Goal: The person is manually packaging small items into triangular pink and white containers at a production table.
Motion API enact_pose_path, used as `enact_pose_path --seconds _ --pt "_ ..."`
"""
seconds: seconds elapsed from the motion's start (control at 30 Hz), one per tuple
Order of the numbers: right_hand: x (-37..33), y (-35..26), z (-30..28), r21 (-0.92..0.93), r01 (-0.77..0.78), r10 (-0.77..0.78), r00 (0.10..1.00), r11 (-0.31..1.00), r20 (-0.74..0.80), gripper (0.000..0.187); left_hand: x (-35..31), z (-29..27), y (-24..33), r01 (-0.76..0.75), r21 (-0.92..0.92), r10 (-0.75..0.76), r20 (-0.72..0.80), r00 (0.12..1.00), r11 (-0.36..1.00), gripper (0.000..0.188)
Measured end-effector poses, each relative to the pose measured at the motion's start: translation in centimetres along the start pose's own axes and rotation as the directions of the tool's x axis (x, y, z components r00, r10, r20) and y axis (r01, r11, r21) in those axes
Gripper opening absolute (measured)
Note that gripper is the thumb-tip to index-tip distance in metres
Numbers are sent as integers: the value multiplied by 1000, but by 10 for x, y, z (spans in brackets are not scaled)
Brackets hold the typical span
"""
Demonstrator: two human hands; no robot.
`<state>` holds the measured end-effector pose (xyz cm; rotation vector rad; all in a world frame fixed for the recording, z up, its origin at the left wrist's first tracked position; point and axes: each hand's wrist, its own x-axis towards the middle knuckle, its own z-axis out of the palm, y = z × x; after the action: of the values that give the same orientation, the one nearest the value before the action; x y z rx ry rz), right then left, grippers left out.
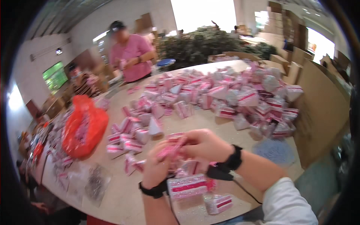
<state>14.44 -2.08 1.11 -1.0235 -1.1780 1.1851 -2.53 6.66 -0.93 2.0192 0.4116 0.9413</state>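
one left hand (155,165) and one right hand (208,145), centre of frame, fingers of both closed on a small pink piece (169,150), blurred, held between them above the table (127,193). two black wristbands (233,159), one per wrist. one striped pink-and-white wedge (187,186), just below the hands; one smaller wedge (219,204), lower centre. one heap of similar wedges (247,96), upper centre to right. one red plastic bag (98,125), left, open, with pink contents. one cardboard sheet (322,112), upright, right edge. one person in a pink shirt (132,50), upper left.
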Motion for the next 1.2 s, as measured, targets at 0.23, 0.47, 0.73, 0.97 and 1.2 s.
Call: enact_pose_path --seconds 0.23,0.47,0.73,0.97,1.2 --pt "2 15 9 -51 63 -75 956 997 -283 16 -6 1 -6 147 -185 -167 -98 981 972 24" --pt "-4 19 7 -526 72 -291 891 848 -348 22 -1 17 -5 169 25 -161 -196 967 985 18" --pt "-9 3 -12 -887 232 -522 853 400 -13 19 3 22 7 -88 264 107 -60 992 961 22" --pt "-5 -5 -32 -857 360 -437 881 369 182 21 -3 19 14 -76 185 65 67 996 980 20" --pt "-7 -16 -37 -720 255 -182 967 646 179 20 -3 18 16 -114 147 90 160 983 983 22"
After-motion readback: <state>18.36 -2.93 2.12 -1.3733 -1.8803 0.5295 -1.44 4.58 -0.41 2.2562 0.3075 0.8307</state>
